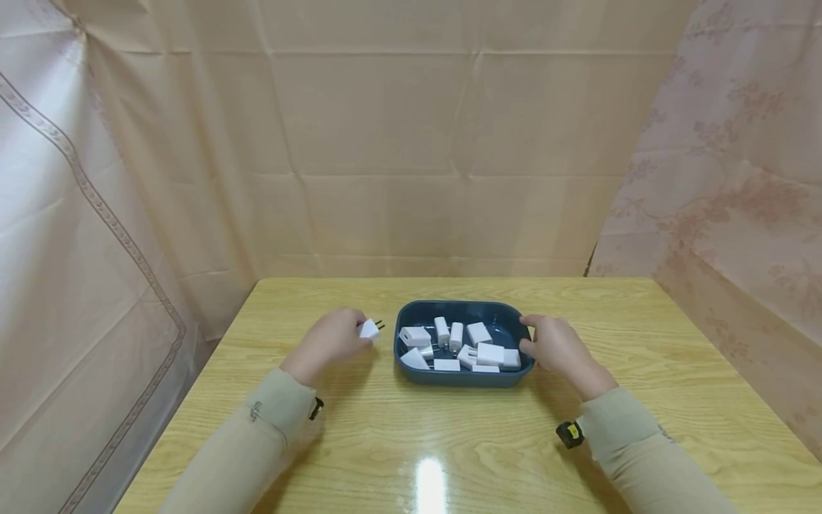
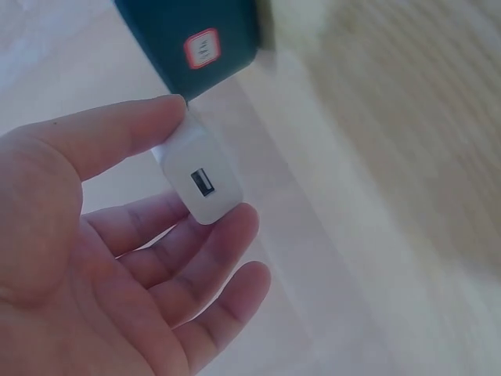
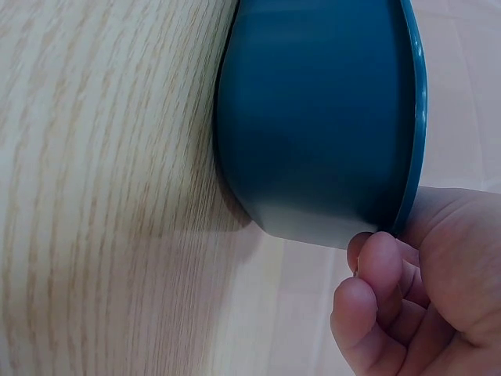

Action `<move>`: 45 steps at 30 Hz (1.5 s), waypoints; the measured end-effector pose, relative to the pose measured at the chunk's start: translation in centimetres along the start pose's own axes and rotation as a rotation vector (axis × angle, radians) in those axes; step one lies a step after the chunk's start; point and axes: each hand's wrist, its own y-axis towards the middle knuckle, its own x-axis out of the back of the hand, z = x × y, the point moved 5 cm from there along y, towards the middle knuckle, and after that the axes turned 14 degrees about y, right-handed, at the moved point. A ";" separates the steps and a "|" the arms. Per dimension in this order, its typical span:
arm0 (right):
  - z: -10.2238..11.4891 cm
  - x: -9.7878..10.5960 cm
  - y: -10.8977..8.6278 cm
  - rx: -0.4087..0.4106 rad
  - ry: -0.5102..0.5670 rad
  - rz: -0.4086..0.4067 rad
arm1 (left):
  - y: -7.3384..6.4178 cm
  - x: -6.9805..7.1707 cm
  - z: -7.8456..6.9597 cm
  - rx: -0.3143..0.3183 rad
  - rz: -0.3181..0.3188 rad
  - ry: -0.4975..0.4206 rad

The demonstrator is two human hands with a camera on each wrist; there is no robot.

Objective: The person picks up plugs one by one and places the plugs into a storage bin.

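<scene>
My left hand (image 1: 330, 341) pinches a white USB charger (image 1: 369, 330) between thumb and fingers, left of the dark blue bin (image 1: 462, 380). The charger's two dark prongs point right, toward the bin. In the left wrist view its USB port (image 2: 203, 182) faces the camera. My right hand (image 1: 557, 350) grips the bin's right end, thumb at the rim; in the right wrist view its curled fingers (image 3: 380, 266) press against the outer wall. Inside the bin lie several white chargers (image 1: 491, 354), jumbled, some with their prongs showing.
The bin stands on a wood-grain table (image 1: 359, 442). A small red-edged label (image 2: 202, 48) is stuck on the bin's outer wall. Beige cloth (image 1: 411, 143) hangs behind the table, with patterned sheets (image 1: 745, 178) at the sides. Dark bands (image 1: 569, 433) sit at both wrists.
</scene>
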 end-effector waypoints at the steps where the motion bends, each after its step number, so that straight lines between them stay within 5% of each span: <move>1: 0.0 0.0 0.0 0.002 0.001 0.000 | 0.1 0.1 0.0 0.001 -0.003 -0.006; 21: 0.0 0.0 0.0 0.000 -0.002 -0.005 | 0.7 2.5 -2.8 -0.093 -0.067 0.020; 45: 0.2 -0.2 0.0 0.000 0.008 -0.001 | 1.6 0.5 -10.3 -0.267 -0.083 0.039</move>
